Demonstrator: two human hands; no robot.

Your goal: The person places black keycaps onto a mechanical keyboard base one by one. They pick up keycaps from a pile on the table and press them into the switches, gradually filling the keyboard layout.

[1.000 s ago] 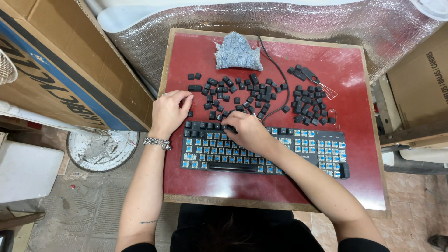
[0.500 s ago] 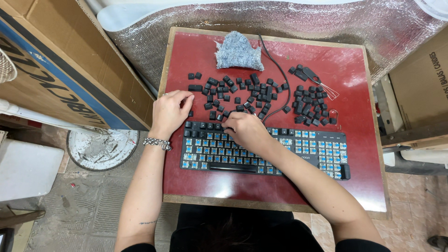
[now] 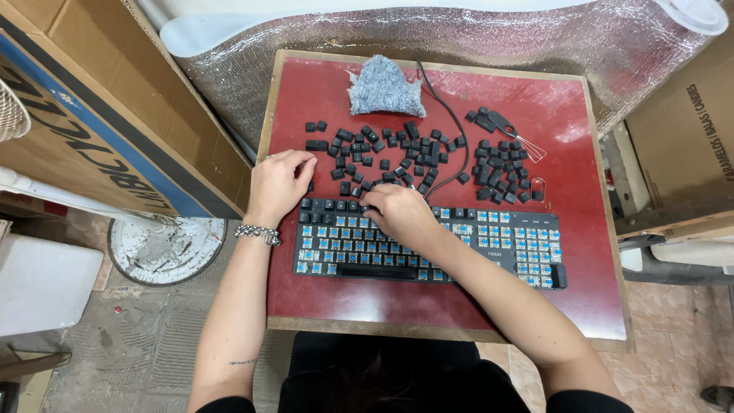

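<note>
A black keyboard (image 3: 489,248) with exposed blue switches lies across the near half of a red-topped table (image 3: 550,115); some black keycaps sit in its top-left rows. My right hand (image 3: 399,213) rests on the keyboard's upper row, fingertips pinched on a black keycap at the top edge. My left hand (image 3: 277,183), a chain bracelet on its wrist, lies curled on the table just left of the keyboard's top corner. Several loose black keycaps (image 3: 397,149) are scattered beyond the keyboard.
A grey-blue cloth (image 3: 384,88) lies at the table's far edge, a black cable (image 3: 451,126) runs from it toward the keyboard. A wire keycap puller (image 3: 514,136) sits among keycaps at right. Cardboard boxes flank both sides; silver foil sheeting lies behind.
My right hand has shifted slightly along the keyboard's top row. My left hand has barely moved.
</note>
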